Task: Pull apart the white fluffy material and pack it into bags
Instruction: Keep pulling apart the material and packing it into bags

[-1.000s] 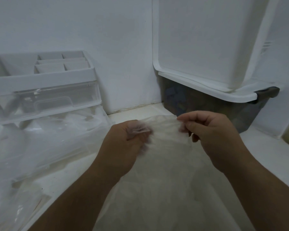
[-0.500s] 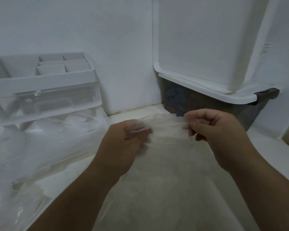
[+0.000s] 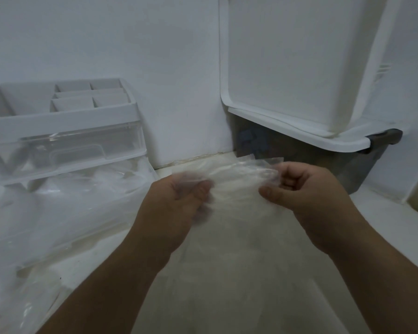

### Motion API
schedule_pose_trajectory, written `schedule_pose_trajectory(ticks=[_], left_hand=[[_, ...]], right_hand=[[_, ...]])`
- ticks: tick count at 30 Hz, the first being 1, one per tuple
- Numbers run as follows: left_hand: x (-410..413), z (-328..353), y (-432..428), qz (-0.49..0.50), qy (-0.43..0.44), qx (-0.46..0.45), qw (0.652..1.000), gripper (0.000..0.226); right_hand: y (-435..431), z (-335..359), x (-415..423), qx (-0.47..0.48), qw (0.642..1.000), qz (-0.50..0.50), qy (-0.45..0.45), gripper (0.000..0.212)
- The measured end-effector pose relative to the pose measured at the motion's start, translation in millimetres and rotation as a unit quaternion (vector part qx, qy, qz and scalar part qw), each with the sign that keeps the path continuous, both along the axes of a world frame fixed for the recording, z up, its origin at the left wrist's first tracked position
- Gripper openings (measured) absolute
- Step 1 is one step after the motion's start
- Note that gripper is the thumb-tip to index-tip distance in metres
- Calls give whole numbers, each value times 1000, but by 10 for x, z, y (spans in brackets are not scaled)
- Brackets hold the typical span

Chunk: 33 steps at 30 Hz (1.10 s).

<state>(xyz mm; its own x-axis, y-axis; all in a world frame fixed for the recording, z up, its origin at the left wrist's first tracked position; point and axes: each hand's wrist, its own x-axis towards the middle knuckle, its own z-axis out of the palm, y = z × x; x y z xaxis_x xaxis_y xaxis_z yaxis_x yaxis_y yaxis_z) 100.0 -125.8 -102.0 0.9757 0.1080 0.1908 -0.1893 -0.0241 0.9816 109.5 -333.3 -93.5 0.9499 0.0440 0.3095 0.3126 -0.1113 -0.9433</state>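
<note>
Fingers of the left hand (image 3: 176, 206) and right hand (image 3: 309, 196) are curling tight round the top edge of a thin clear plastic bag (image 3: 239, 186), which is hanging over the white counter's (image 3: 381, 213) middle.

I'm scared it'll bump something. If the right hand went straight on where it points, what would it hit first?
Probably the dark storage bin behind the clear bag the right hand grips, though depth is unclear.

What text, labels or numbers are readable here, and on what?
None readable.
bin: bluish patch on its wall, too blurred to tell whether it is a label.
bag, organizer, lid: no print visible.
</note>
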Motion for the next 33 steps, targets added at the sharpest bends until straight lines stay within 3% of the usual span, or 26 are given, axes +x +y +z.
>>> schedule_pose_trajectory(ticks=[4, 7, 11, 14, 21, 25, 29, 33], left_hand=[[-11, -4, -2, -26, 28, -40, 998, 20], [-17, -1, -16, -23, 33, -35, 999, 14], [-39, 1, -43, -34, 36, -57, 997, 11], [-42, -14, -32, -45, 46, -75, 995, 9], [-30, -16, -27, -43, 33, -53, 997, 14], [-11, -26, -2, -14, 1, 7, 1000, 16], [-17, -21, 4, -14, 8, 13, 1000, 16], [-34, 7, -6, -17, 35, -29, 999, 12]], right_hand=[[34, 14, -18, 30, 1000, -2, 2, 7], [59, 52, -72, 37, 999, 25, 15, 24], [103, 71, -115, -12, 1000, 9, -15, 18], [115, 64, -100, 1, 999, 5, -35, 28], [50, 38, -73, -1, 998, -16, -53, 36], [14, 43, -53, 28, 998, -26, -53, 33], [17, 58, -37, 70, 997, -8, 15, 24], [27, 27, -18, 125, 979, 56, 152, 41]])
